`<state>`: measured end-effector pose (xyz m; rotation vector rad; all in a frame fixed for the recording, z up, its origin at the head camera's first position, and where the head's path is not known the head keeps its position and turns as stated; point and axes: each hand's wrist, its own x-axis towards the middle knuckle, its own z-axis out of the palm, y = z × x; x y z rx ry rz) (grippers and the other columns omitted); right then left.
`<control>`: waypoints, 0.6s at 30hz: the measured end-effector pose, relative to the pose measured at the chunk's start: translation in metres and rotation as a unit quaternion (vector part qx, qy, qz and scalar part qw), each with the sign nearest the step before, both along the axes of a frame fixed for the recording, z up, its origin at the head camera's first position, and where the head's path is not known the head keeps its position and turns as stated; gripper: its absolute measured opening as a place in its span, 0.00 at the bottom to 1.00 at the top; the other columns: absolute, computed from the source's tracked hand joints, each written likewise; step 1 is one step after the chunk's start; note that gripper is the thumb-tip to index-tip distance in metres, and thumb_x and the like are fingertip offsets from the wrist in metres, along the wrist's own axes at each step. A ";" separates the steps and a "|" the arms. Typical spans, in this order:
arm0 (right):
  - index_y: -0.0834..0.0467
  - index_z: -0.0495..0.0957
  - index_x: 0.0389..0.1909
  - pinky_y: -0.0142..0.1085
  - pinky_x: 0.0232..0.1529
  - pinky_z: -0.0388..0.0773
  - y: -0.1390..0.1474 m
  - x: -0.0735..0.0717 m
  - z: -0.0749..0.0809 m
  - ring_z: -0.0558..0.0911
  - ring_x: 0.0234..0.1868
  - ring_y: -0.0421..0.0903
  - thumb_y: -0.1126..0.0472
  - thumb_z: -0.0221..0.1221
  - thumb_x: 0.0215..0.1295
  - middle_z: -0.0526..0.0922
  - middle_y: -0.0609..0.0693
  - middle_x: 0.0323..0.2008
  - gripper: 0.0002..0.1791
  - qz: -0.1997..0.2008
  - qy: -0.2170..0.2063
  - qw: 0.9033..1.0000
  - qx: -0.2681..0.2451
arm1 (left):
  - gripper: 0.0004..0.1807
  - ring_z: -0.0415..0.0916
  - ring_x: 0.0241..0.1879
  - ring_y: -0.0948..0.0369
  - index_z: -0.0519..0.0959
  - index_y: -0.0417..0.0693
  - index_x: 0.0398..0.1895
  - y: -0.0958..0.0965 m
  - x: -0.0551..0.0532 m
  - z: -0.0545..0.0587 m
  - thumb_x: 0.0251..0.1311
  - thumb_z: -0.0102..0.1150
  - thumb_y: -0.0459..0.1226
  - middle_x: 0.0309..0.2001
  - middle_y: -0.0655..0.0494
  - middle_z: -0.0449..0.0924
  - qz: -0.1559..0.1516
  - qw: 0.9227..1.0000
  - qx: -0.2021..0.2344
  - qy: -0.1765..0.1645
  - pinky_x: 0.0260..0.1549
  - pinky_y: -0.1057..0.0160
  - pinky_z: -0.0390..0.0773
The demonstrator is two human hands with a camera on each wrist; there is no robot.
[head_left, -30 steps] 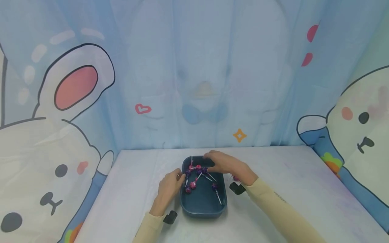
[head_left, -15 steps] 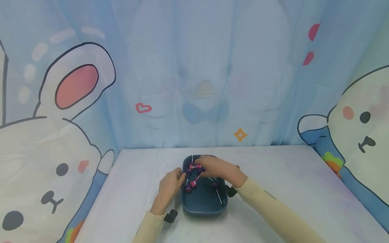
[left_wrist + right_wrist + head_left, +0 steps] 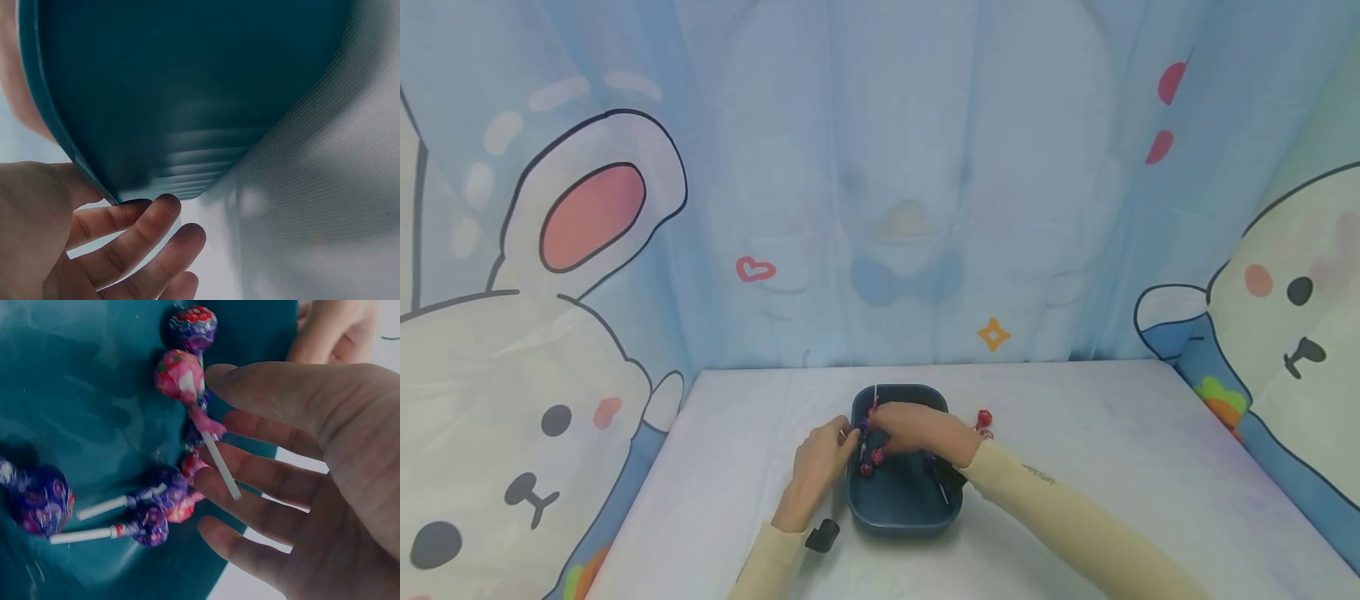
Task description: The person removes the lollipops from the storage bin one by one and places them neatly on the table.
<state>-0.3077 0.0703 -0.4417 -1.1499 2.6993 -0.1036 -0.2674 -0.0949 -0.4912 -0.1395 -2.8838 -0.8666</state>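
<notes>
Near edge: cream sleeves, black wrist camera at the left wrist. Left hand pinches the left rim of the teal plastic tray, thumb at the rim, other fingers loosely bent. Tray sits on the white tablecloth, long side running away from the person. Right hand is inside the tray, about half open, fingers spread and nearly straight beside a pink lollipop; thumb tip right at its wrapper, contact unclear, no grip seen. Purple lollipops lie on the tray floor, several bunched along the left side. One white stick points up near the far-left corner. Red wrapped candies on the cloth, right of the tray. Blue cartoon curtain behind.
</notes>
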 end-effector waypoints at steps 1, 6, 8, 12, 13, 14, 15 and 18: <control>0.55 0.78 0.47 0.37 0.51 0.73 -0.002 0.000 -0.003 0.79 0.44 0.41 0.56 0.66 0.52 0.82 0.49 0.42 0.20 0.005 0.004 1.000 0.003 | 0.10 0.66 0.15 0.65 0.73 0.54 0.28 0.000 0.000 0.000 0.62 0.50 0.48 0.18 0.62 0.72 0.000 1.000 0.000 0.001 0.15 0.64 0.64; 0.53 0.79 0.44 0.36 0.44 0.76 -0.008 -0.001 -0.013 0.78 0.34 0.39 0.57 0.64 0.54 0.83 0.46 0.35 0.15 0.009 0.000 1.000 0.015 | 0.11 0.66 0.15 0.65 0.73 0.53 0.29 0.000 0.000 0.000 0.62 0.50 0.48 0.18 0.62 0.72 -0.001 1.000 0.000 0.001 0.15 0.64 0.64; 0.52 0.79 0.43 0.36 0.41 0.76 -0.010 -0.001 -0.016 0.76 0.30 0.38 0.58 0.63 0.55 0.81 0.44 0.31 0.14 0.001 -0.009 1.000 0.018 | 0.10 0.67 0.15 0.65 0.73 0.53 0.29 0.000 0.000 0.000 0.62 0.50 0.48 0.18 0.62 0.72 -0.002 1.000 0.002 0.000 0.15 0.64 0.64; 0.51 0.79 0.42 0.35 0.37 0.77 -0.011 0.000 -0.018 0.75 0.26 0.37 0.59 0.63 0.55 0.79 0.42 0.28 0.12 -0.012 -0.011 0.999 0.029 | 0.10 0.67 0.16 0.65 0.74 0.53 0.30 0.000 0.000 0.001 0.62 0.50 0.48 0.19 0.62 0.73 -0.002 1.000 0.007 -0.002 0.15 0.65 0.64; 0.51 0.79 0.42 0.35 0.37 0.77 -0.011 0.001 -0.019 0.75 0.26 0.37 0.59 0.63 0.55 0.79 0.42 0.27 0.12 -0.013 -0.011 0.999 0.030 | 0.10 0.67 0.16 0.65 0.74 0.53 0.30 0.000 0.000 0.001 0.62 0.50 0.48 0.19 0.62 0.73 -0.002 1.000 0.006 -0.001 0.15 0.65 0.64; 0.51 0.79 0.41 0.35 0.36 0.77 -0.012 0.001 -0.019 0.75 0.26 0.37 0.59 0.63 0.55 0.78 0.41 0.27 0.11 -0.016 -0.010 0.999 0.033 | 0.10 0.67 0.16 0.65 0.74 0.53 0.30 0.000 0.000 0.001 0.62 0.50 0.48 0.19 0.62 0.73 -0.002 1.000 0.005 0.000 0.15 0.65 0.65; 0.51 0.79 0.41 0.34 0.35 0.77 -0.012 0.001 -0.019 0.75 0.26 0.37 0.59 0.63 0.55 0.78 0.41 0.26 0.11 -0.017 -0.008 0.999 0.034 | 0.10 0.67 0.16 0.65 0.74 0.53 0.30 0.000 0.000 0.001 0.62 0.51 0.48 0.19 0.62 0.73 -0.003 1.000 0.005 0.001 0.16 0.65 0.64; 0.51 0.80 0.40 0.34 0.33 0.76 -0.013 0.002 -0.019 0.75 0.25 0.37 0.59 0.63 0.55 0.78 0.42 0.26 0.11 -0.026 -0.011 0.999 0.038 | 0.10 0.67 0.16 0.65 0.74 0.53 0.30 -0.001 0.000 0.001 0.62 0.51 0.48 0.20 0.62 0.73 -0.003 1.000 0.006 0.001 0.15 0.65 0.64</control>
